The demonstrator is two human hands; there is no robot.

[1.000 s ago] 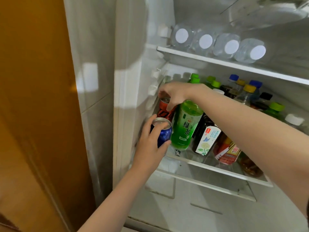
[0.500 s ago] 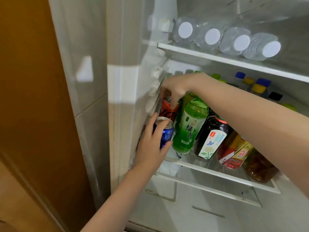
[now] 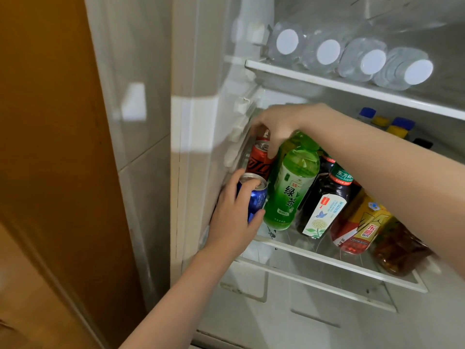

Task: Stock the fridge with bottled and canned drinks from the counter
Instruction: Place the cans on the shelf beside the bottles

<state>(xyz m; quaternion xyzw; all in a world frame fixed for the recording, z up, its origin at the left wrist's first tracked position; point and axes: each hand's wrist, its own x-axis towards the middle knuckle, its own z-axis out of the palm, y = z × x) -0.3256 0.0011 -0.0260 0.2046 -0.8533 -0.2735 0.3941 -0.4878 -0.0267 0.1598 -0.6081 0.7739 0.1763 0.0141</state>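
Setting: open fridge, its middle shelf [image 3: 327,259] crowded with standing bottles.
Left hand [image 3: 232,222]: fingers wrapped round the blue can [image 3: 254,197], held upright at the shelf's front-left corner, just beside the green tea bottle [image 3: 289,192].
Right hand [image 3: 279,124]: reaches over and pinches the top of the red can [image 3: 259,159].
Key relation: the red can stands directly behind the blue one, so it probably has to go deeper first.

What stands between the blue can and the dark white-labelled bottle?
The green tea bottle alone, shown in the head view; the left hand grips the blue can.
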